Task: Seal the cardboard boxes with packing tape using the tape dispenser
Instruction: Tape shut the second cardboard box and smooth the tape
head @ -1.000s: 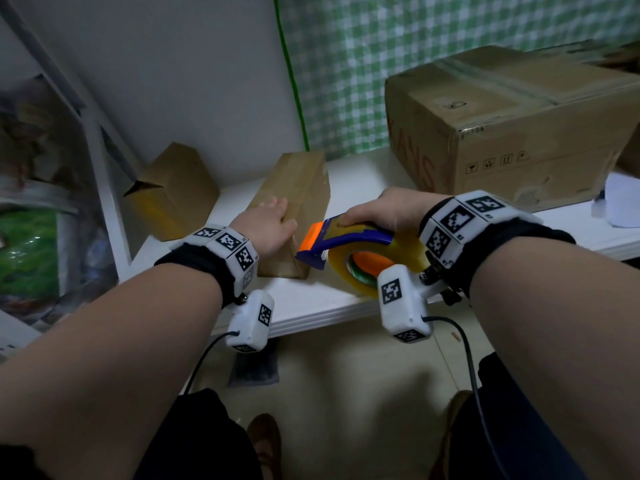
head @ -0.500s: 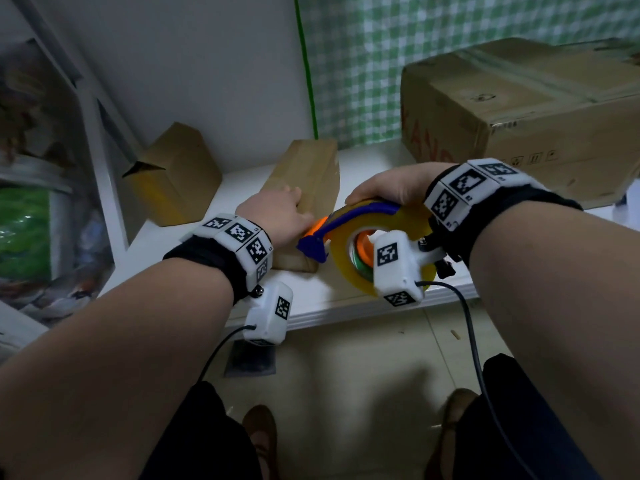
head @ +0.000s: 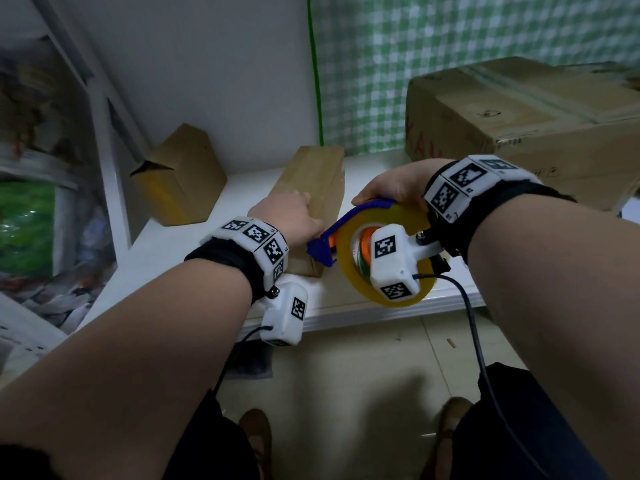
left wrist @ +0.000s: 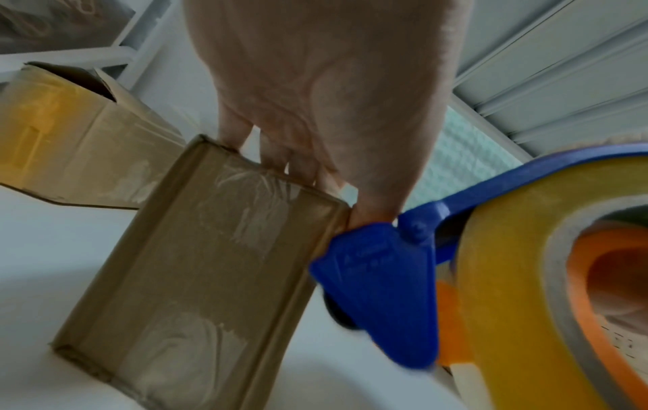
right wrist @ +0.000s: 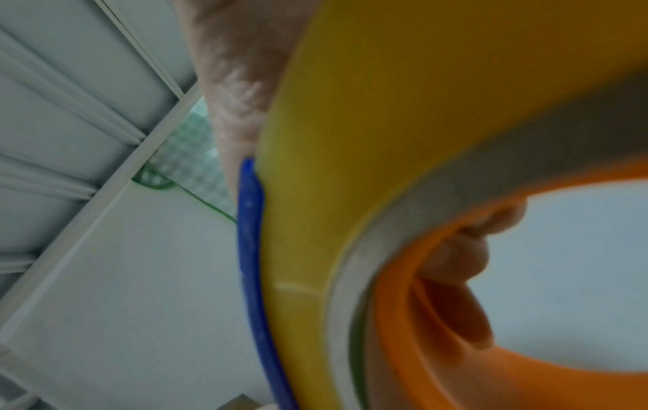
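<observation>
A long, narrow cardboard box (head: 311,178) lies lengthwise on the white table (head: 180,258). My left hand (head: 287,216) rests on its near end, fingers flat along the top and thumb at the right corner. In the left wrist view the fingers (left wrist: 277,155) pass over the top edge of the taped end face (left wrist: 210,263). My right hand (head: 394,185) grips the tape dispenser (head: 349,216), whose blue nose (left wrist: 378,291) touches the box's near right corner. The yellow tape roll (head: 346,271) hangs at the table's front edge. My right fingertips (right wrist: 456,263) curl inside the orange hub.
A large cardboard box (head: 519,126) stands at the back right before a green checked cloth (head: 433,46). A small box with a loose flap (head: 180,178) sits at the back left by a white shelf frame (head: 107,168). Floor and my shoes lie below the table edge (head: 346,317).
My right hand has swung the dispenser nose down from beside the box to its near end corner. My left hand slid from the box's left edge onto the top.
</observation>
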Motion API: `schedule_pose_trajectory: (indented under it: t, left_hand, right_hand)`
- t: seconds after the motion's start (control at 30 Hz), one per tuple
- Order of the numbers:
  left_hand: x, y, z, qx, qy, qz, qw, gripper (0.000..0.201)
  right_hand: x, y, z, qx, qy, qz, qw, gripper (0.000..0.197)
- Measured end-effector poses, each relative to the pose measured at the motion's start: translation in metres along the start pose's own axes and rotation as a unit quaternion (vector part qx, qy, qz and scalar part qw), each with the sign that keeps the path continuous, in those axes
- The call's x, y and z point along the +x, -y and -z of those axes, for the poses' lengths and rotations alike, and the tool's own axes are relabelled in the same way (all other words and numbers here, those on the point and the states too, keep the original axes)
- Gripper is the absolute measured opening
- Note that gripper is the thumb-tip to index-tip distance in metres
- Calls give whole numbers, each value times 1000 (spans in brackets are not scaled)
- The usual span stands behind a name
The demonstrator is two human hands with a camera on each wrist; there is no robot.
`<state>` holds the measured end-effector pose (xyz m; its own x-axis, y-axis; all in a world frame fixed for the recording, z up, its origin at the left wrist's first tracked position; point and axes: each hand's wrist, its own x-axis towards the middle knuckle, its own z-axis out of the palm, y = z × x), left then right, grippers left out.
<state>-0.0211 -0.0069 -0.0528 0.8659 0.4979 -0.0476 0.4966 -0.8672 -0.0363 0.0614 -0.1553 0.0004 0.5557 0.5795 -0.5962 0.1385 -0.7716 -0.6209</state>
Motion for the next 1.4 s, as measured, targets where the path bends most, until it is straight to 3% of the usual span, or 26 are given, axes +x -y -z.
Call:
schedule_pose_trajectory:
  t: [0.07, 0.17, 0.27, 0.4, 0.47, 0.57, 0.6, 0.67, 0.83, 1.0, 1.17, 1.3, 1.4]
  left_hand:
    - [1, 1, 1, -9, -4, -1, 1000, 38]
    - [1, 2, -1, -26, -13, 1, 1000, 32]
    - [-4, -2, -1, -33, -30, 10, 999, 28]
    - [-5, -2, -3, -39, -36, 16, 998, 34]
    - [-6, 2, -4, -34, -40, 9, 999, 44]
    - [-9, 15, 2, -40, 8, -28, 999, 84]
    - [-11, 21, 6, -56, 27, -39, 997, 92]
    - [-13, 35, 12, -96, 32, -62, 993, 89]
    - [-17, 61, 3, -178, -15, -104, 978, 82]
    - [-13, 74, -5, -147, -50, -165, 974, 67]
    - [-11, 74, -13, -141, -96, -185, 968, 56]
    - [-13, 69, -14, -134, -109, -183, 968, 51]
    - [-13, 67, -16, -130, -116, -173, 969, 49]
  right_hand:
    - [4, -2, -1, -56, -6, 1, 998, 26]
    - [6, -13, 2, -86, -26, -19, 996, 33]
    - [1, -13, 11, -82, -127, 20, 988, 41]
    - [-8, 1, 18, -84, -210, 75, 971, 23]
    - [-3, 5, 20, -73, -261, 99, 958, 30]
    - [9, 10, 18, -53, -323, 126, 936, 34]
    - [13, 14, 15, -73, -327, 141, 932, 33]
    - [24, 21, 7, -135, -330, 163, 920, 33]
    - [50, 43, -15, -266, -354, 217, 870, 34]
    - [81, 53, -24, -255, -309, 273, 875, 24]
    - [93, 55, -32, -254, -307, 322, 859, 32]
    - [92, 49, -25, -280, -280, 292, 870, 48]
    - [89, 42, -20, -305, -308, 317, 844, 60]
